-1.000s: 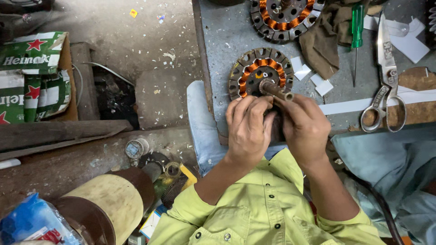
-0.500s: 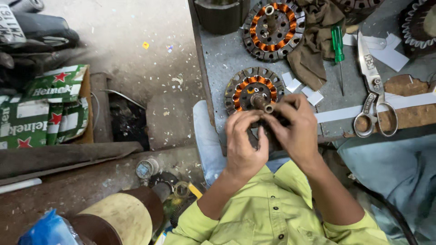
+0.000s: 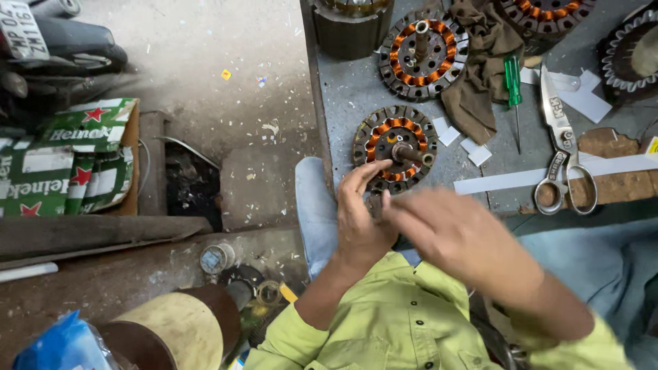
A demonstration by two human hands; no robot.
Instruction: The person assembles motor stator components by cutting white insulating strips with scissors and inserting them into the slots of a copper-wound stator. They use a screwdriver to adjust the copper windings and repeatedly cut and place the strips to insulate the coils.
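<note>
A round motor stator (image 3: 373, 142) with orange copper windings and a metal shaft lies at the near edge of the grey workbench (image 3: 349, 96). My left hand (image 3: 358, 223) rests at its near rim, fingers curled against the dark core. My right hand (image 3: 456, 236) is blurred just to the right, off the stator, with its fingers stretched out leftward and nothing visible in them. Both arms wear yellow-green sleeves.
A second stator (image 3: 423, 51), a brown cloth (image 3: 480, 82), a green screwdriver (image 3: 513, 79), scissors (image 3: 565, 154), a white paper strip (image 3: 534, 179) and small paper pieces (image 3: 449, 133) lie on the bench. A green carton (image 3: 68, 157) and a tan roll (image 3: 171, 329) sit on the floor at left.
My right hand has come off the stator and swung back to the right, now blurred. My left hand stays at the near rim. The view has tilted toward the bench.
</note>
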